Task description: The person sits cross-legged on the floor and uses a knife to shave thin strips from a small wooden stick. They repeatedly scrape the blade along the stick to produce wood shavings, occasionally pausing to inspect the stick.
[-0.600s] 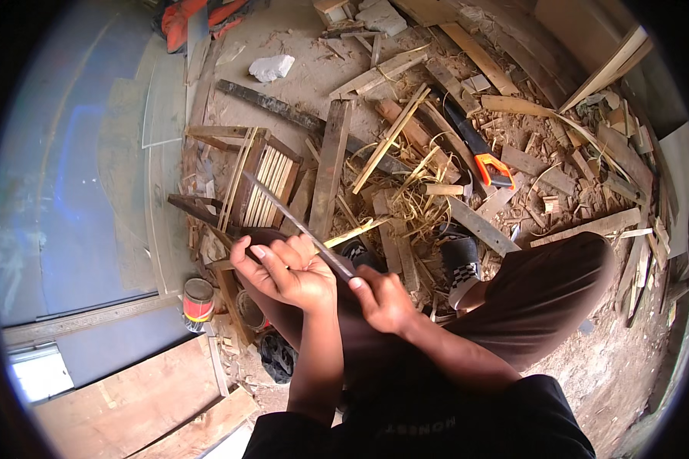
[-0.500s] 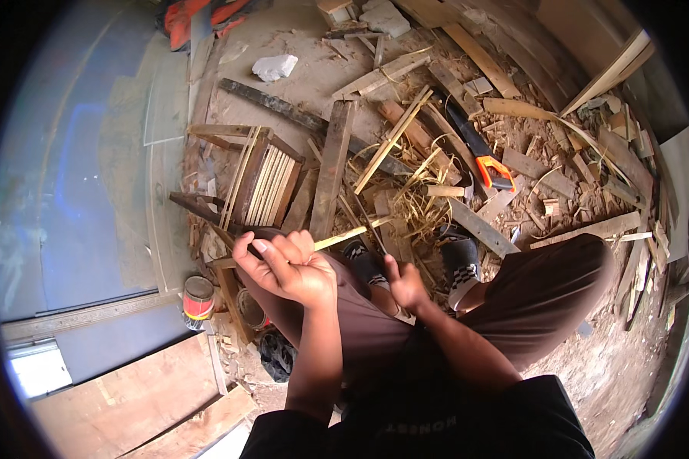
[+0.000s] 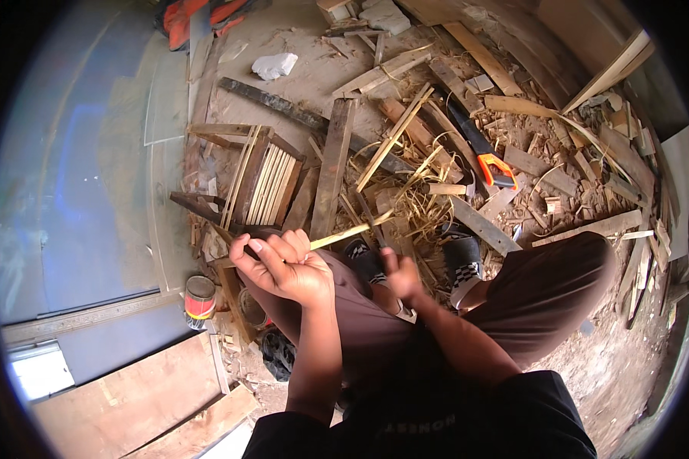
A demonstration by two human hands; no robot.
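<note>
I sit with my knees up over a floor strewn with wood scraps. My left hand [image 3: 283,264] is closed around one end of a thin pale wooden strip [image 3: 356,229], which points up and to the right. My right hand [image 3: 402,277] is just right of it, over my knee, gripping a dark knife [image 3: 369,218] whose blade rises toward the strip's free end. Whether the blade touches the strip I cannot tell. Shavings and slivers lie on the ground beyond both hands.
A small wooden frame filled with pale slats [image 3: 264,180] stands ahead on the left, beside a long plank [image 3: 333,164]. A handsaw with an orange handle [image 3: 497,170] lies at the right. A small red can [image 3: 200,297] sits by my left knee. Boards [image 3: 130,398] lie lower left.
My right hand has drawn the knife down and to the right, away from my left hand. The long blade that crossed above my left hand now sits short near the strip's tip.
</note>
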